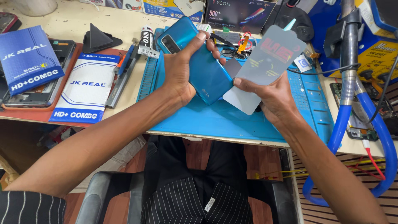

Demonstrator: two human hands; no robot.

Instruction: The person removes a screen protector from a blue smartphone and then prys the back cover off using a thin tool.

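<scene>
Two flat blue-and-white packets [85, 92] are lying on the counter [74, 20] at far left. The left hand [179, 72] is gripping a glossy teal phone [199, 62], back upward, above the ridged blue mat [232, 120]. The right hand [273, 97] is pinching a thin, translucent rounded-corner screen film [263, 68], tilted just beside the phone.

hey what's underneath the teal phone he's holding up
Below the teal phone, gripped in the left hand, lies the blue work mat. A corner of the screen protector sheet in the right hand tucks behind it. Its front is hidden.
</scene>
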